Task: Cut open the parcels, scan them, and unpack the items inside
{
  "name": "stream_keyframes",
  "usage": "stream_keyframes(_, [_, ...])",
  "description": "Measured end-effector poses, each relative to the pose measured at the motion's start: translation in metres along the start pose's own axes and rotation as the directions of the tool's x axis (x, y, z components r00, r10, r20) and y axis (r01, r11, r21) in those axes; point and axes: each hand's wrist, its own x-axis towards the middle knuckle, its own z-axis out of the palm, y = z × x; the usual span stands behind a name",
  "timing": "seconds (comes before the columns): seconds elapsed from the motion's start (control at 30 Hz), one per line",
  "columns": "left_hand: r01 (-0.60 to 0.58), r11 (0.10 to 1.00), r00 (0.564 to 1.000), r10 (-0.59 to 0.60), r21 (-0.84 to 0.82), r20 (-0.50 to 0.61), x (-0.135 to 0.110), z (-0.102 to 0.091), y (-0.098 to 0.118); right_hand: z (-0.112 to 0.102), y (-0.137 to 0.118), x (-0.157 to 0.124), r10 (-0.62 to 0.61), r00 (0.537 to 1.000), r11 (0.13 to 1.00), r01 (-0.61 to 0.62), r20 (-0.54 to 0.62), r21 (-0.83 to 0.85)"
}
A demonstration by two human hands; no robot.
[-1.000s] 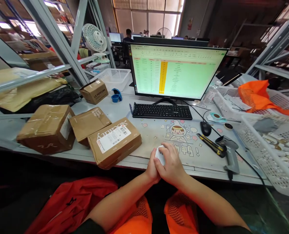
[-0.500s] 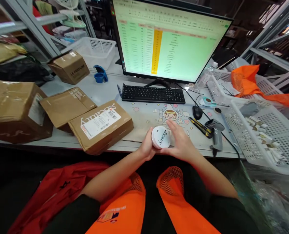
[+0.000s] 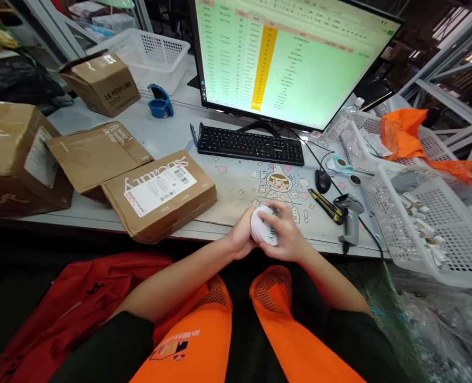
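A round white jar (image 3: pixel 262 225) with black script on its lid sits between both my hands at the desk's front edge. My left hand (image 3: pixel 239 239) cups it from the left and below. My right hand (image 3: pixel 287 234) wraps over its right side, fingers curled on the lid. The jar is tilted, its lid facing left and up. Just beyond lies a printed desk mat (image 3: pixel 255 191) with a cartoon figure.
A labelled cardboard parcel (image 3: pixel 160 194) and two more boxes (image 3: pixel 96 154) lie to the left. A keyboard (image 3: pixel 251 144), monitor (image 3: pixel 292 58), mouse (image 3: pixel 322 181), box cutter (image 3: pixel 327 205) and barcode scanner (image 3: pixel 351 219) stand ahead and right. White baskets (image 3: pixel 427 229) fill the right side.
Both hands lifted the jar off the mat and then drew it nearer to the desk edge. My right hand has closed over the lid, and the view has tipped downward.
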Motion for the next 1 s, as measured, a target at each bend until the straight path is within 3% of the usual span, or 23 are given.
stream_keyframes(0.1, [-0.123, 0.99, 0.992, 0.12, 0.065, 0.036, 0.002, 0.005, -0.012, 0.024, -0.005, -0.001, -0.096, 0.995, 0.989, 0.091, -0.035, -0.115])
stream_keyframes(0.17, [-0.268, 0.94, 0.963, 0.269, 0.211, 0.021, 0.007, 0.001, -0.021, 0.044, -0.01, -0.002, -0.085, 0.978, 0.995, 0.075, -0.193, -0.058])
stream_keyframes(0.2, [-0.397, 0.861, 0.911, 0.41, 0.318, 0.027, 0.011, -0.002, -0.025, 0.053, -0.014, -0.001, -0.014, 0.952, 1.0, 0.019, -0.305, 0.015])
stream_keyframes(0.23, [-0.544, 0.714, 0.815, 0.575, 0.44, 0.074, 0.015, -0.007, -0.029, 0.061, -0.019, 0.0, 0.115, 0.906, 0.988, -0.06, -0.407, 0.145])
stream_keyframes(0.27, [-0.673, 0.493, 0.67, 0.723, 0.551, 0.171, 0.02, -0.013, -0.03, 0.067, -0.025, 0.002, 0.295, 0.835, 0.931, -0.143, -0.464, 0.335])
stream_keyframes(0.3, [-0.754, 0.217, 0.489, 0.815, 0.62, 0.311, 0.024, -0.018, -0.03, 0.071, -0.031, 0.004, 0.499, 0.748, 0.803, -0.21, -0.437, 0.558])
stream_keyframes(0.33, [-0.776, -0.073, 0.304, 0.827, 0.626, 0.473, 0.028, -0.024, -0.027, 0.07, -0.036, 0.006, 0.676, 0.668, 0.598, -0.251, -0.311, 0.761])
stream_keyframes(0.37, [-0.751, -0.331, 0.148, 0.759, 0.572, 0.634, 0.03, -0.028, -0.022, 0.066, -0.039, 0.008, 0.787, 0.608, 0.344, -0.283, -0.11, 0.895])
stream_keyframes(0.4, [-0.709, -0.531, 0.039, 0.627, 0.464, 0.778, 0.031, -0.032, -0.016, 0.06, -0.04, 0.008, 0.819, 0.562, 0.086, -0.318, 0.115, 0.944])
stream_keyframes(0.43, [-0.675, -0.66, -0.013, 0.458, 0.33, 0.889, 0.03, -0.034, -0.009, 0.05, -0.039, 0.007, 0.786, 0.525, -0.137, -0.366, 0.326, 0.92])
stream_keyframes(0.47, [-0.666, -0.719, -0.008, 0.271, 0.197, 0.963, 0.027, -0.035, -0.002, 0.04, -0.036, 0.005, 0.713, 0.485, -0.313, -0.426, 0.506, 0.849])
stream_keyframes(0.53, [-0.72, -0.693, 0.107, -0.06, 0.036, 0.992, 0.018, -0.034, 0.01, 0.02, -0.025, -0.004, 0.534, 0.403, -0.526, -0.531, 0.744, 0.665])
stream_keyframes(0.6, [-0.79, -0.611, 0.214, -0.203, 0.047, 0.955, 0.01, -0.033, 0.017, 0.005, -0.016, -0.013, 0.472, 0.384, -0.591, -0.531, 0.794, 0.608])
stream_keyframes(0.63, [-0.809, -0.579, 0.244, -0.183, 0.097, 0.952, 0.007, -0.033, 0.019, 0.002, -0.013, -0.017, 0.501, 0.407, -0.579, -0.499, 0.764, 0.645])
stream_keyframes(0.67, [-0.817, -0.551, 0.269, -0.102, 0.171, 0.958, 0.006, -0.034, 0.02, 0.0, -0.011, -0.02, 0.56, 0.44, -0.537, -0.452, 0.702, 0.712])
stream_keyframes(0.73, [-0.798, -0.455, 0.346, 0.19, 0.395, 0.919, 0.009, -0.037, 0.014, 0.006, -0.01, -0.022, 0.717, 0.489, -0.369, -0.337, 0.496, 0.866])
stream_keyframes(0.8, [-0.757, -0.242, 0.467, 0.45, 0.607, 0.761, 0.015, -0.036, -0.001, 0.021, -0.012, -0.022, 0.844, 0.495, -0.093, -0.248, 0.209, 0.964])
stream_keyframes(0.87, [-0.717, -0.017, 0.568, 0.565, 0.697, 0.598, 0.023, -0.031, -0.023, 0.042, -0.014, -0.023, 0.852, 0.513, 0.25, -0.223, -0.104, 0.942])
stream_keyframes(0.9, [-0.714, 0.046, 0.581, 0.596, 0.699, 0.554, 0.027, -0.026, -0.034, 0.052, -0.015, -0.024, 0.809, 0.541, 0.404, -0.225, -0.231, 0.886])
stream_keyframes(0.93, [-0.726, 0.06, 0.563, 0.624, 0.685, 0.542, 0.03, -0.022, -0.044, 0.061, -0.017, -0.025, 0.757, 0.571, 0.515, -0.223, -0.317, 0.828])
stream_keyframes(0.97, [-0.75, 0.024, 0.512, 0.653, 0.661, 0.558, 0.034, -0.018, -0.05, 0.066, -0.019, -0.026, 0.724, 0.592, 0.566, -0.214, -0.355, 0.796])
stream_keyframes(1.0, [-0.776, -0.052, 0.441, 0.667, 0.628, 0.6, 0.037, -0.016, -0.053, 0.068, -0.021, -0.026, 0.722, 0.598, 0.557, -0.205, -0.348, 0.805])
